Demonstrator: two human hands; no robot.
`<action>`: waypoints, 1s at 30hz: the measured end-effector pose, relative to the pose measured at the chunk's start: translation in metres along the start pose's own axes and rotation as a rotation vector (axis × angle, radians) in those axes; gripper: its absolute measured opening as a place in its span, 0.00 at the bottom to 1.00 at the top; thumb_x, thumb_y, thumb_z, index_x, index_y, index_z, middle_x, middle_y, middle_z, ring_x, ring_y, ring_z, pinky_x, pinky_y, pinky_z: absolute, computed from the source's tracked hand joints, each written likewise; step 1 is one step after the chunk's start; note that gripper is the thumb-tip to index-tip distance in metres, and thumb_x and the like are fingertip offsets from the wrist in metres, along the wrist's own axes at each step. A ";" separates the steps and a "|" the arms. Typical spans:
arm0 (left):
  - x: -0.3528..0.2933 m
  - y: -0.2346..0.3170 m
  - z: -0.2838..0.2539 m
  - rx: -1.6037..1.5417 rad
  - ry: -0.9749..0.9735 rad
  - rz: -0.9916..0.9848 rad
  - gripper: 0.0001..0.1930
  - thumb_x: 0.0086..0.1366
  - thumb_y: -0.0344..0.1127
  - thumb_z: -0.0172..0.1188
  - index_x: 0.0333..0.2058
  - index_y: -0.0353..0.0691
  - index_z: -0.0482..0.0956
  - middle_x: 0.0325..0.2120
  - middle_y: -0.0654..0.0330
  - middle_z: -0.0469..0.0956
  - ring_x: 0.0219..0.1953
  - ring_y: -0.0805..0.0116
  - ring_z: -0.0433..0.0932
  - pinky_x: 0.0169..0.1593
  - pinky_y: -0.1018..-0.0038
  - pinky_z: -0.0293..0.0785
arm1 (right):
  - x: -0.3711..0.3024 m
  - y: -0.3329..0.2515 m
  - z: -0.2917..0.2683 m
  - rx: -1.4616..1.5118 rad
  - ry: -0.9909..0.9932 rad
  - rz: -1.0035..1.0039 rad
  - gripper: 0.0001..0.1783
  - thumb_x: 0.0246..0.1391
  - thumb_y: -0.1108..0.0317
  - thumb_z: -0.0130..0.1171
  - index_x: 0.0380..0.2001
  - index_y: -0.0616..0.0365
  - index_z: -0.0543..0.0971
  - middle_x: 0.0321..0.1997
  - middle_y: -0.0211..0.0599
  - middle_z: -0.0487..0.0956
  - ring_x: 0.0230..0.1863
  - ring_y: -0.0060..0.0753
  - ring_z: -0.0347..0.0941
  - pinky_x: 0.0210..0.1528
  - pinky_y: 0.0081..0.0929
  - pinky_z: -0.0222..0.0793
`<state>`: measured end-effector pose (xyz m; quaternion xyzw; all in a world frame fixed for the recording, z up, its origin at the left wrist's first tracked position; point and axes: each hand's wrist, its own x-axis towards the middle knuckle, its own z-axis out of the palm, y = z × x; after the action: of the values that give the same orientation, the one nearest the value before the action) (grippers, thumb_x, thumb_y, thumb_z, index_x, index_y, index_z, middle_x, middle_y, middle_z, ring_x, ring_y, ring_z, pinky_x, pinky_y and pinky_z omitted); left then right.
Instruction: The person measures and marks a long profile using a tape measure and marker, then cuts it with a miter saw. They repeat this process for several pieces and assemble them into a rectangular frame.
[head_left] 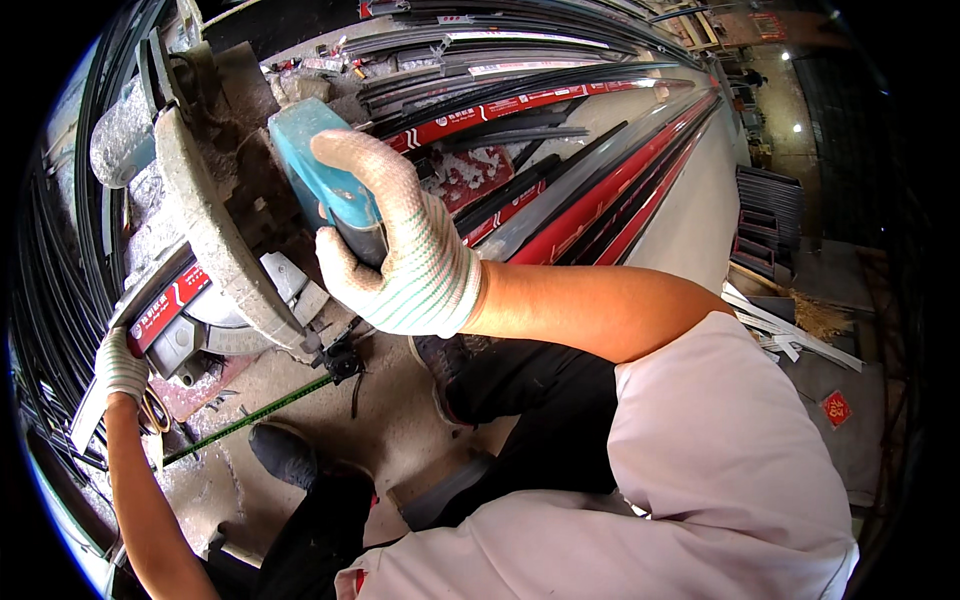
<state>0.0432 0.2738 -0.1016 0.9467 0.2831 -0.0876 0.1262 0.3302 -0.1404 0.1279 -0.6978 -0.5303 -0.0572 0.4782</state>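
Note:
My right hand [425, 265], in a white knitted glove with green stripes, is wrapped round the teal and black handle [305, 150] of a miter saw. The saw's curved, dust-coated guard [205, 220] stands to the left of that hand. At the far left my left hand [122, 368], gloved the same way, grips a long profile [168, 305] with red printed film on its side. This profile lies across the saw's base [190, 345]. The guard hides where the blade is relative to the profile.
Long dark and red-filmed profiles [600, 205] lie bundled on the floor ahead and to the right. More black lengths [50, 270] run along the left edge. A green tape measure [265, 410] stretches beside my shoe [285, 455]. White offcuts [790, 330] lie at the right.

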 end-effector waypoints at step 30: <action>-0.002 0.004 -0.005 -0.001 0.031 0.030 0.16 0.65 0.25 0.54 0.49 0.36 0.82 0.45 0.39 0.84 0.49 0.35 0.82 0.54 0.52 0.78 | -0.024 0.001 0.002 -0.027 -0.046 0.037 0.40 0.57 0.71 0.66 0.70 0.63 0.63 0.57 0.63 0.76 0.49 0.65 0.81 0.49 0.48 0.82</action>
<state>0.0444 0.2712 -0.0955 0.9520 0.2707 -0.0709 0.1237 0.3198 -0.1556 0.1124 -0.7149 -0.5274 -0.0396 0.4573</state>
